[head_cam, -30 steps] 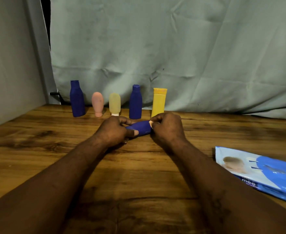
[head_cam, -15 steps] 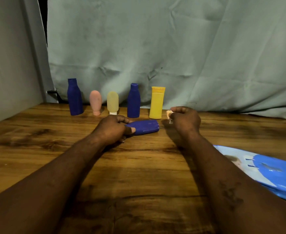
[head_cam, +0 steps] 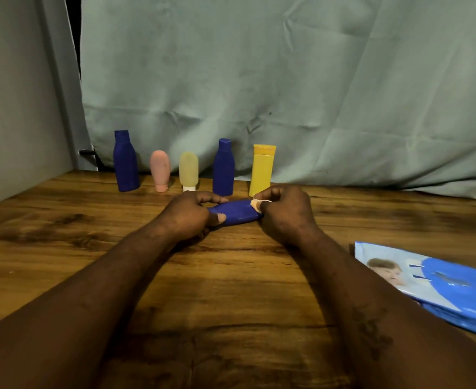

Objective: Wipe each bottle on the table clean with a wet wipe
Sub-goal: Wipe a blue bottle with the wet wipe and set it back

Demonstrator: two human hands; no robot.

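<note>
A dark blue bottle [head_cam: 238, 212] lies on its side on the wooden table [head_cam: 231, 276], held between both hands. My left hand [head_cam: 187, 217] grips its left end, thumb on the front. My right hand [head_cam: 286, 213] pinches a small whitish wipe [head_cam: 256, 204] against the bottle's right end. Behind them stands a row of bottles: a tall blue bottle [head_cam: 125, 162], a pink bottle [head_cam: 160, 170], a pale yellow bottle [head_cam: 188, 171], a second blue bottle [head_cam: 223, 167] and a yellow tube [head_cam: 262, 169].
A blue pack of wet wipes [head_cam: 439, 284] lies flat at the right edge of the table. A grey-green curtain [head_cam: 287, 94] hangs close behind the bottle row. A grey wall [head_cam: 12, 108] borders the left.
My right hand, which had pulled away to the right with the wipe half a second ago, has come back onto the lying bottle's right end. My left hand kept its hold.
</note>
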